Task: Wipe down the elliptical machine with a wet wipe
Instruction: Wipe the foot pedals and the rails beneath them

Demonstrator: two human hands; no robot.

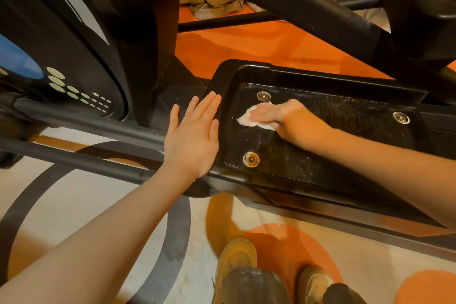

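Two hands: left hand (195, 136) flat, fingers straight, on pedal (328, 145) rim at 9 o'clock; right hand (293, 121) presses one wipe (244, 119) inside pedal. Pedal's long axis runs 10-to-4 o'clock. Three bolts (251, 159) visible.

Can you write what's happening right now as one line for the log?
step: wiping | right hand: presses white wet wipe flat on black plastic foot pedal | left hand: open, flat on pedal's front rim | pedal: dusty specks remain
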